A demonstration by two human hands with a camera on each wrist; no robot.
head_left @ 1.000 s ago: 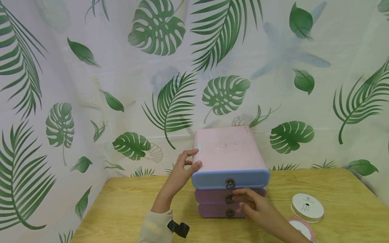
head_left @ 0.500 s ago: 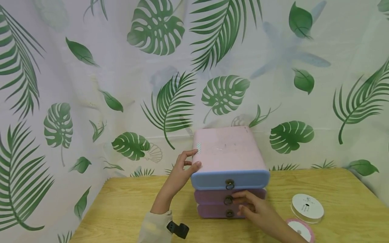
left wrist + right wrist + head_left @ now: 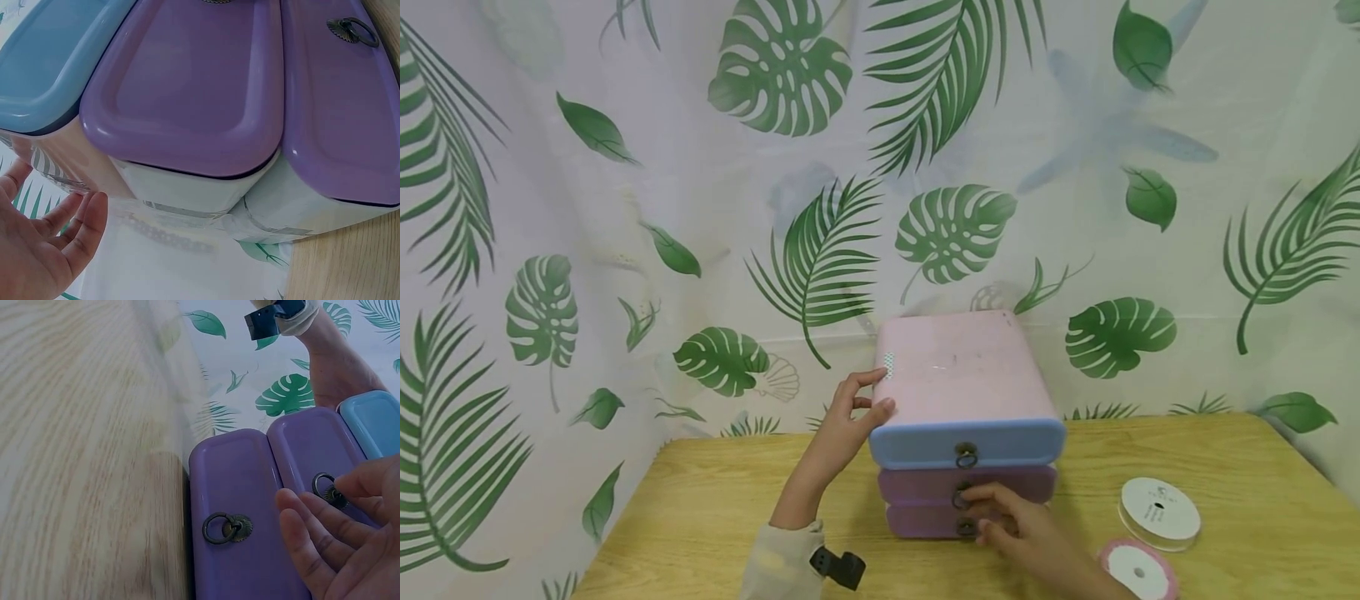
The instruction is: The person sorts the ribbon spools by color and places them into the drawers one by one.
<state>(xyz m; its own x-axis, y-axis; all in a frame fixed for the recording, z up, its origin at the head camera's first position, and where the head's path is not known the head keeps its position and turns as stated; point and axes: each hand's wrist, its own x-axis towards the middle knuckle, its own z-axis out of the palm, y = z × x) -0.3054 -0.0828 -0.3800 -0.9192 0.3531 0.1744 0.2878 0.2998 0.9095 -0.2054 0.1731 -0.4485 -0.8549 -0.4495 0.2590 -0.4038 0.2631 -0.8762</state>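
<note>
A small plastic drawer cabinet (image 3: 955,358) with a pink top stands on the table. Its front has a blue top drawer (image 3: 917,447), a purple middle drawer (image 3: 917,487) and a purple bottom drawer (image 3: 917,520), each with a dark metal ring pull. My left hand (image 3: 844,429) rests against the cabinet's upper left edge, fingers spread over the side and top. At the middle ring pull (image 3: 320,480), my right hand (image 3: 1018,525) has a fingertip touching the ring, while the other fingers are spread below it. All the drawers look closed.
Right of the cabinet lie a white spool (image 3: 1160,510) and a pink-rimmed spool (image 3: 1138,571) in front of it. The wooden table (image 3: 700,500) meets a white leaf-printed curtain (image 3: 647,150) behind. A black strap device (image 3: 838,567) sits on the left wrist.
My right hand has moved left until its fingertip meets the middle ring pull, uncovering more of the pink-rimmed spool. My left hand has stayed at the cabinet's edge.
</note>
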